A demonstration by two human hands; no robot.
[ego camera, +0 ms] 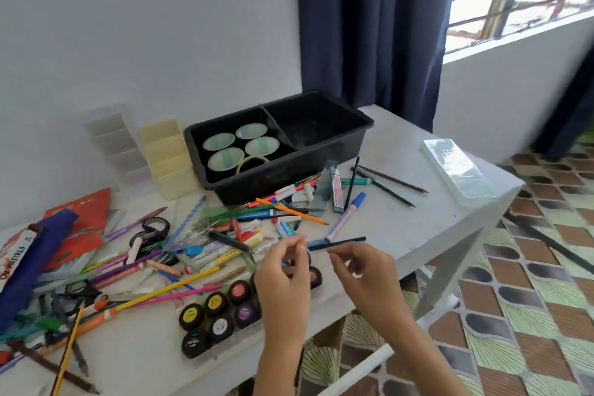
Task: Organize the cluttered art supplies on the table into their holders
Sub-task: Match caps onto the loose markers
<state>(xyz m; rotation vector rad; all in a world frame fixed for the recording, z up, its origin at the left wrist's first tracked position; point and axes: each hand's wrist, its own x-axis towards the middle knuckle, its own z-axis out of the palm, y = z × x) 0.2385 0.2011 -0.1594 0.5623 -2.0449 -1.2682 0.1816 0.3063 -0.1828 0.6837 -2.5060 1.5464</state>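
Observation:
Pencils, pens, crayons and markers lie scattered over the white table. My left hand is raised over the front edge and pinches the left end of a dark pencil. My right hand is beside it, fingers curled just under the pencil; contact is unclear. At the back stand a black two-part tray, a cream sectioned holder and a clear sectioned holder. Tape rolls fill the tray's left part.
A set of paint pots sits at the front edge under my left wrist. An oil pastels box and a red booklet lie at the left. A clear plastic case rests near the table's right corner. Tiled floor is to the right.

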